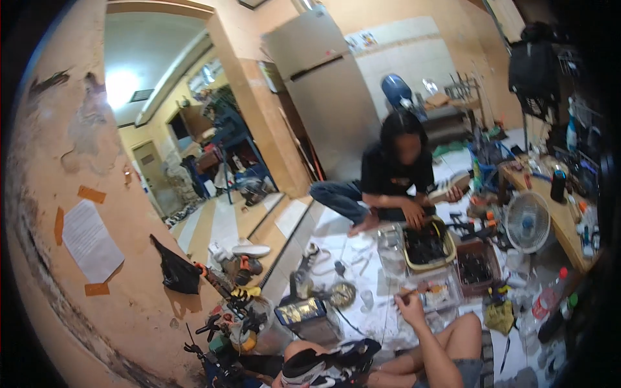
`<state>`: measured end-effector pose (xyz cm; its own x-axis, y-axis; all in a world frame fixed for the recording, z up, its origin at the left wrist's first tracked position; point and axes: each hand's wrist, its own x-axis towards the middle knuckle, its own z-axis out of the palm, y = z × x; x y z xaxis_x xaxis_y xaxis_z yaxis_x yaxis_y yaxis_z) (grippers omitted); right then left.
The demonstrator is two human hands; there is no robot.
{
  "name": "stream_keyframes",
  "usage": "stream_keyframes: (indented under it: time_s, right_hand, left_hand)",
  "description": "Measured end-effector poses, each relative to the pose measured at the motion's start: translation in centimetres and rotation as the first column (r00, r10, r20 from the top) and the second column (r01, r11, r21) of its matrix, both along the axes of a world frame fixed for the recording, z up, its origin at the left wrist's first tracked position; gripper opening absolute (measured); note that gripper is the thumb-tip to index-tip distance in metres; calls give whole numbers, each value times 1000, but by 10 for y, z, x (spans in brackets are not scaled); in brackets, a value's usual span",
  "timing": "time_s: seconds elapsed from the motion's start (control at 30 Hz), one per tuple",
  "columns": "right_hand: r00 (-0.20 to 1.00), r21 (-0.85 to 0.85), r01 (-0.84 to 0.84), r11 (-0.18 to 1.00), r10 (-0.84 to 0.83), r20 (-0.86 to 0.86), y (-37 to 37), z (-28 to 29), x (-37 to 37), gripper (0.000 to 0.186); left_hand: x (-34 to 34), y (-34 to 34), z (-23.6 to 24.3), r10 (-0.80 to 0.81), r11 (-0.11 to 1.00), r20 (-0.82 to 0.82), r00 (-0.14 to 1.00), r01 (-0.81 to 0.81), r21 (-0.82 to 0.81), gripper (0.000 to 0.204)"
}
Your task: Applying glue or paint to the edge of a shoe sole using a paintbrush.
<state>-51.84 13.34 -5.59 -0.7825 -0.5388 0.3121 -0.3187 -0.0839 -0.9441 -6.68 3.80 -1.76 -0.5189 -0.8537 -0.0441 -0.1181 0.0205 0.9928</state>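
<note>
My right hand (410, 309) is raised in front of my bent leg, its fingers closed in a pinch around a small, thin brownish thing too small to name. Under it sits a clear plastic tub (435, 292) with small items inside. A black and white shoe (317, 370) lies across my lap at the lower edge. Next to the shoe, a sliver of skin at the picture's edge may be my left hand, but its fingers are hidden. A small clear cup (367, 299) stands on the floor to the left of my right hand.
Across from me a person (398, 168) sits holding a light shoe (449, 187), one hand over a yellow basin (430, 262) of black items. A fan (527, 221) and a wooden table (550, 207) stand right. A tin-topped box (309, 320) and a tool-filled bucket (255, 330) stand left.
</note>
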Motion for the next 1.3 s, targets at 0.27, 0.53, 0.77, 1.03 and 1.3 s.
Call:
stream_keyframes:
  time_s: [0.27, 0.53, 0.77, 1.03, 1.3]
  right_hand:
    - [967, -513, -105, 852, 208, 147, 77, 171, 35, 20]
    - [973, -588, -146, 795, 222, 59, 137, 202, 81, 23]
    - [975, -576, -140, 805, 213, 62, 149, 197, 97, 23]
    - [973, -483, -127, 866, 204, 111, 148, 172, 120, 19]
    - [866, -369, -129, 920, 286, 410, 145, 128, 145, 22]
  left_hand:
    - [-44, 48, 55, 74, 918, -169, 983, -134, -374, 78]
    - [-88, 57, 71, -218, 732, -79, 973, 109, -673, 67]
    - [-96, 73, 70, -411, 671, -56, 910, 261, -694, 64]
    - [-117, 85, 76, -535, 470, 58, 843, 353, -809, 38]
    - [-124, 90, 83, -599, 464, 135, 789, 480, -745, 30]
